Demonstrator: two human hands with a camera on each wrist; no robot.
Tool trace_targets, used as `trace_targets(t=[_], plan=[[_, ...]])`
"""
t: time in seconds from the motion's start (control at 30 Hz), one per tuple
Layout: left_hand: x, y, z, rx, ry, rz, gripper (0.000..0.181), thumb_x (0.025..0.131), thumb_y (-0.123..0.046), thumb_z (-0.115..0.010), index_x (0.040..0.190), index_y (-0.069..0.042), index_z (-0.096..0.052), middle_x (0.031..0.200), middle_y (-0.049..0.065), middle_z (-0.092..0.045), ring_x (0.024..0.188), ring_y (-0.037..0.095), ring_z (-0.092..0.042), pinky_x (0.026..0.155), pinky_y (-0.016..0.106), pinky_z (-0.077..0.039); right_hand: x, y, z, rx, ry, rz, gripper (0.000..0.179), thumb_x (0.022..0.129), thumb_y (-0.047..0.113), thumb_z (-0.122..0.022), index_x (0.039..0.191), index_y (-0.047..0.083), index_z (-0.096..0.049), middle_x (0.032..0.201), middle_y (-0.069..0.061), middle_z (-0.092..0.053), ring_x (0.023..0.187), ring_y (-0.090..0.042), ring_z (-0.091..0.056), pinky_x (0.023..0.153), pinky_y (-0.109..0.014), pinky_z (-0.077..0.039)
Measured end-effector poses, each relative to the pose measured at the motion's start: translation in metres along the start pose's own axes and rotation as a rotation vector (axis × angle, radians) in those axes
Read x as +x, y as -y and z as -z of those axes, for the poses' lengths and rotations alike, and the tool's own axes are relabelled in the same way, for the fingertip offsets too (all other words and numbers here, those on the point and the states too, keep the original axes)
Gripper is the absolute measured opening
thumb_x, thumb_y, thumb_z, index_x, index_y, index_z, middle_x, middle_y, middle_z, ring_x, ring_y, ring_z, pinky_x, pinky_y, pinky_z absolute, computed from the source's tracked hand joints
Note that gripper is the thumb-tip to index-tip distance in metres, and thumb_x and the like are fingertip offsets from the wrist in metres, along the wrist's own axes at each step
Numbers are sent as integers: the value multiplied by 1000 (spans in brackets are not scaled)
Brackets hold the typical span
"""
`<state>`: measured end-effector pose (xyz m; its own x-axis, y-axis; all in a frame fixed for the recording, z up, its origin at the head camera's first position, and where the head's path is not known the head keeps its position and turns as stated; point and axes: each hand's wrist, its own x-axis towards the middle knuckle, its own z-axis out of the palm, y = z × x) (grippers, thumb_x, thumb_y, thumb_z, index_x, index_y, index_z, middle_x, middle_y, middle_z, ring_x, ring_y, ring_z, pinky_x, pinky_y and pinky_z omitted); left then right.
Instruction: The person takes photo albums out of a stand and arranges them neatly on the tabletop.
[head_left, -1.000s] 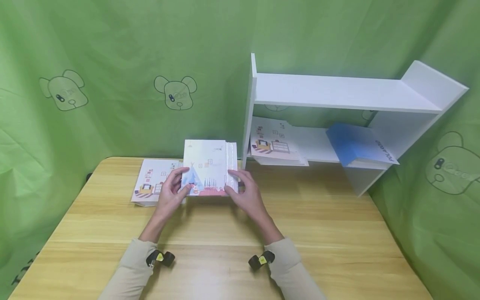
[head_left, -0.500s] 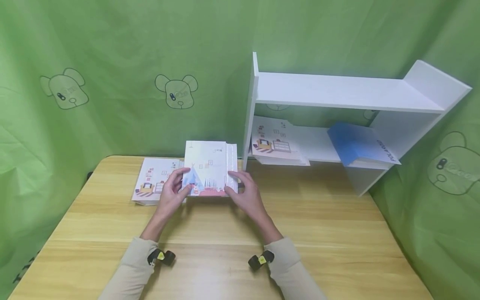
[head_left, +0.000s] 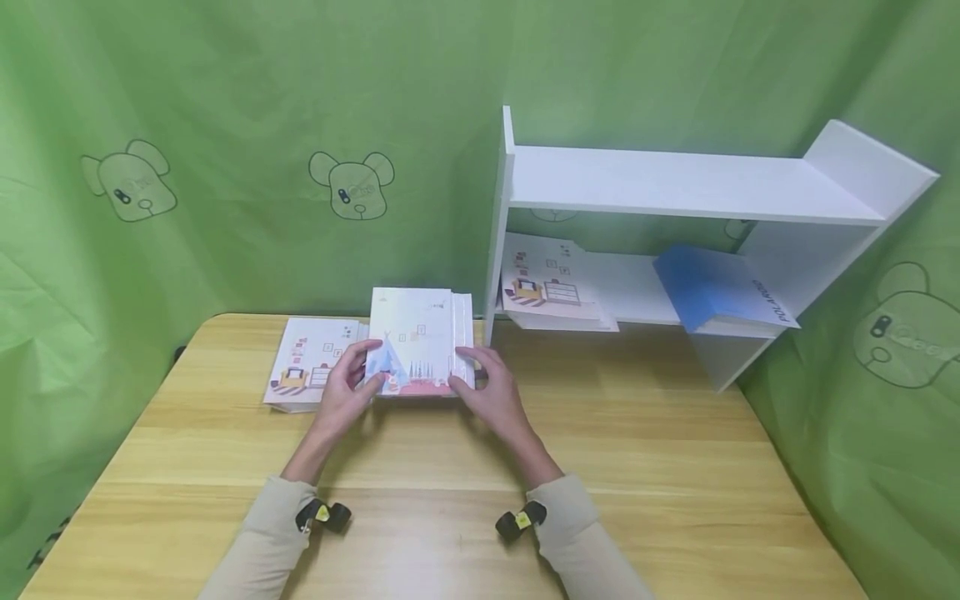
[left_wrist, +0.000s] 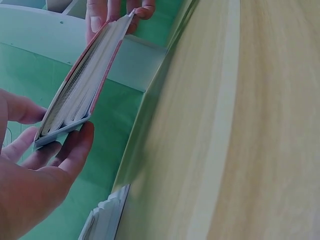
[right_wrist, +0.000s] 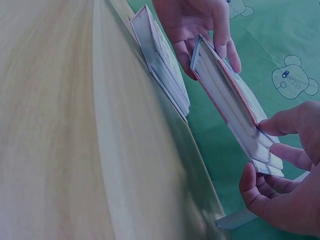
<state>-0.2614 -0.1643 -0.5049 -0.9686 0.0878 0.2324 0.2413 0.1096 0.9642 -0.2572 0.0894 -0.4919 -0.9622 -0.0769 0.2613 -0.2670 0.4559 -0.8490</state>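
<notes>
A photo album (head_left: 412, 337) with a tent and trees printed on its white cover is held above the far part of the table. My left hand (head_left: 347, 385) grips its left edge, thumb on the cover and fingers beneath, as the left wrist view shows of the album (left_wrist: 82, 82). On the other side, my right hand (head_left: 491, 387) pinches the right edge, where inner pages stick out past the cover. Seen from the right wrist, the album's page edges (right_wrist: 227, 100) are slightly fanned. A second white album (head_left: 300, 358) with a furniture picture lies left of it, partly behind my left hand.
A white two-tier shelf (head_left: 690, 187) stands at the back right. Its lower board bears another white album (head_left: 543, 275) at the left and a blue one marked POLAROID (head_left: 720, 287) at the right. Green curtain (head_left: 240, 100) surrounds the wooden table (head_left: 420, 517).
The held album has sunk slightly, its top edge a little lower in the head view. Both hands keep the same hold on it, and the other albums stay put.
</notes>
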Motion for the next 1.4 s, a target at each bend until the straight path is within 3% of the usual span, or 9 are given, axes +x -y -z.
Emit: trace_targets(t=[0.43, 0.67, 0.83, 0.97, 1.1, 1.23, 1.4], plan=[[1, 5, 1, -9, 54, 33, 64, 88, 15, -56, 149, -1, -44, 159, 22, -39, 147, 37, -37, 123, 47, -31, 0, -8, -7, 8, 19, -44, 48, 88, 9, -79, 134, 10, -65, 146, -15, -54, 102, -32, -66, 89, -40, -61], [1, 7, 0, -14, 41, 80, 63, 88, 15, -57, 148, 0, -45, 159, 22, -38, 146, 39, -38, 122, 46, -34, 0, -12, -10, -6, 14, -46, 45, 89, 9, -79, 132, 10, -67, 141, -13, -58, 104, -33, -66, 92, -43, -59], [0, 9, 0, -14, 30, 77, 62, 87, 16, -57, 147, 3, -46, 159, 23, -38, 150, 36, -31, 124, 44, -29, 0, -13, -12, -20, 9, -38, 44, 88, 8, -78, 131, 7, -67, 139, -14, -61, 105, -33, -65, 95, -44, -58], [1, 11, 0, -17, 24, 78, 61, 88, 16, -58, 147, 3, -46, 158, 23, -39, 149, 36, -33, 122, 41, -32, 1, -14, -14, -23, 2, -33, 43, 88, 7, -78, 130, 6, -67, 137, -16, -62, 107, -33, -64, 97, -46, -57], [1, 13, 1, -32, 21, 105, 61, 89, 16, -58, 147, 2, -45, 158, 22, -39, 145, 39, -39, 117, 38, -40, 1, -15, -18, -26, 6, -44, 44, 87, 7, -78, 130, 7, -68, 140, -19, -60, 120, -37, -61, 106, -50, -51], [0, 13, 1, -40, 19, 120, 61, 90, 17, -57, 147, 3, -45, 158, 23, -38, 144, 42, -40, 114, 37, -42, 0, -17, -21, -29, 14, -72, 44, 87, 8, -78, 130, 7, -68, 145, -22, -56, 136, -40, -50, 118, -51, -38], [0, 13, 1, -44, 15, 125, 59, 90, 16, -58, 146, 4, -46, 158, 23, -38, 146, 42, -36, 116, 37, -40, 0, -19, -24, -30, 10, -65, 43, 87, 7, -77, 129, 4, -68, 142, -23, -58, 138, -40, -49, 119, -50, -36]])
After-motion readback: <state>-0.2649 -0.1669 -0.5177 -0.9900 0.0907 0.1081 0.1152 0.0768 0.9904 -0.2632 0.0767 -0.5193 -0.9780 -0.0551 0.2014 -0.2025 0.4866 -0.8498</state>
